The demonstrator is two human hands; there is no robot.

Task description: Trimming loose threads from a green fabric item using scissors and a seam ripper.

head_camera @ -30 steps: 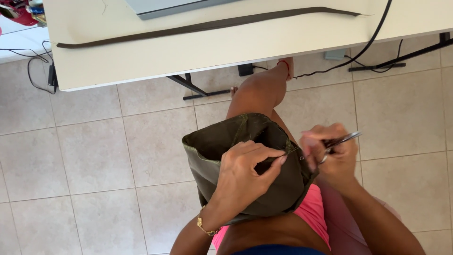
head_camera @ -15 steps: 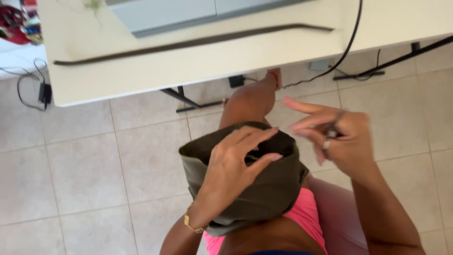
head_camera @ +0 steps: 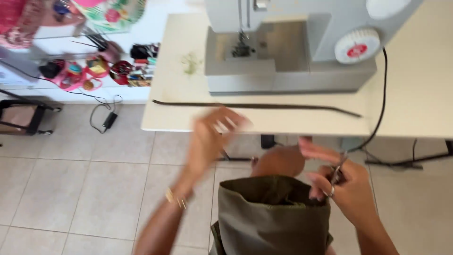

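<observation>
An olive-green fabric bag rests on my lap, its mouth open upward. My right hand is at the bag's right rim, shut on small metal scissors. My left hand is lifted off the bag and blurred, fingers apart, reaching up toward the front edge of the white table. A long dark strap lies along that table edge, just beyond the left hand. Behind it stands a grey sewing machine.
A black power cable runs from the machine over the table edge to the tiled floor. Left of the table, a white shelf holds colourful sewing supplies, with a dark adapter and cord below it. A small dark stand is at far left.
My left hand let go of the bag and rose toward the table and strap. The view tilted up, bringing the sewing machine into sight. My right hand still grips the scissors.
</observation>
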